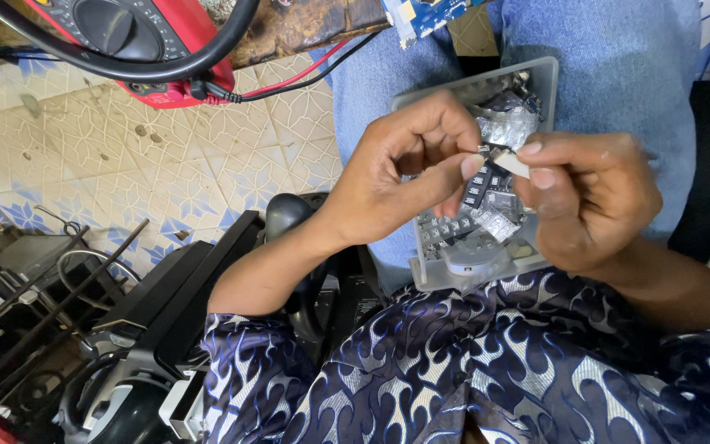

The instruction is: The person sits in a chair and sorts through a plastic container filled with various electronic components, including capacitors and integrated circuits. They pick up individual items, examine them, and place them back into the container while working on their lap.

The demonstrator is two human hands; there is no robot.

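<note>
**Two hands pinch a small part over a tray of components**

Here the fingers (527,156) of the right hand (585,201) close narrowly on a small pale, flat component (509,161), thumb beneath and forefinger on top. The left hand (408,168) meets it from the other side: its thumb tip and curled fingers pinch the dark metallic end of the same part, so both hands hold it between them, fingertips almost touching.

Directly beneath the hands lies a clear plastic tray (544,78), resting on the person's lap over blue jeans (618,57). It holds a heap of small dark chips and silvery foil packets (509,127), partly hidden by the hands. Both forearms emerge from sleeves of a dark blue shirt (454,370) with a pale flame pattern.

Farther out, at the upper left, a red multimeter (166,49) sits with black and red leads (306,74) trailing off it, above a floor of patterned cream tiles (125,156). To the lower left stands a clutter of black equipment and cables (108,329), too jumbled to tell apart.
</note>
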